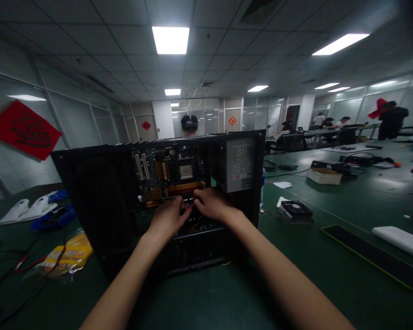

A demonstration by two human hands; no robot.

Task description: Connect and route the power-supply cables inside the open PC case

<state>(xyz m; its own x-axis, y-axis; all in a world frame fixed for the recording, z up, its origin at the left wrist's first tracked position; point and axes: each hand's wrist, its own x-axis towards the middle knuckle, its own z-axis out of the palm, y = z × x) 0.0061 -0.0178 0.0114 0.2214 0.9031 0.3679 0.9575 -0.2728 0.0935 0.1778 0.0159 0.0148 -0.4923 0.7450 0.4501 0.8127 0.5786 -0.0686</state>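
A black computer case [105, 197] stands with its open side toward me. Inside are the motherboard [175, 158], with gold and blue slots and a square silver chip, and a silver power supply [239, 160] at the upper right. Both hands reach in at the motherboard's lower edge. My left hand [168, 215] is closed, its thumb and fingers pinching thin coloured wires [189, 207], one of them red. Close beside it, my right hand [209, 202] is closed at the other end of the same wires. The fingertips partly hide the wires and whatever they meet.
Left of the case lie a yellow plastic packet [68, 254], blue and white items and loose cables. To the right are a small fan [297, 208], a cardboard box [325, 175], a long black strip [374, 256] and a white bar [402, 240]. A person is behind the case.
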